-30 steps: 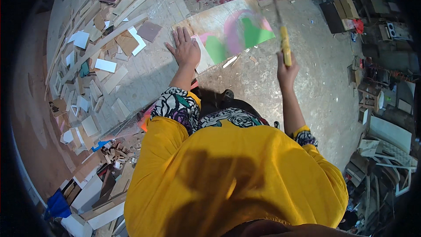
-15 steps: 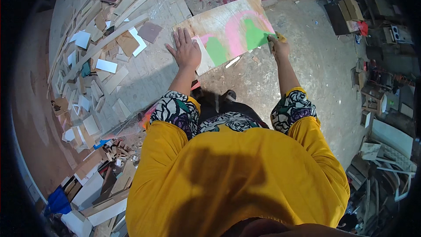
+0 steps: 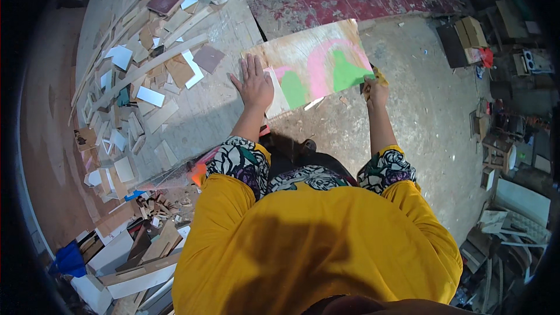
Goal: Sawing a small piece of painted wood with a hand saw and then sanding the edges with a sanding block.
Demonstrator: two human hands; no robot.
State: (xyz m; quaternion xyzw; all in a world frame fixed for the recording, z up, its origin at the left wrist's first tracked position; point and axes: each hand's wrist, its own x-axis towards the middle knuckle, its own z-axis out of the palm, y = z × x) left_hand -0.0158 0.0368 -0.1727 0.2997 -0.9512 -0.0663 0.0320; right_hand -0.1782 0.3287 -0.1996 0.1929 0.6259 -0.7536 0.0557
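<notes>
A painted board with pink and green patches lies with its left end on the worktable and the rest reaching out over the floor. My left hand presses flat on that left end, fingers spread, beside a paler strip of wood. At the board's right near corner, my right hand is closed around a small yellow and dark thing. Its kind is hidden by the fingers; a dark flat bit shows just under them.
Wood offcuts and long strips cover much of the worktable on my left. More scraps are heaped below it. Cardboard boxes and leaning panels line the right side, beyond the concrete floor.
The whole view has shifted, so the board and table sit lower in it. My right hand has turned slightly and come a little nearer me at the corner; my left hand stays put.
</notes>
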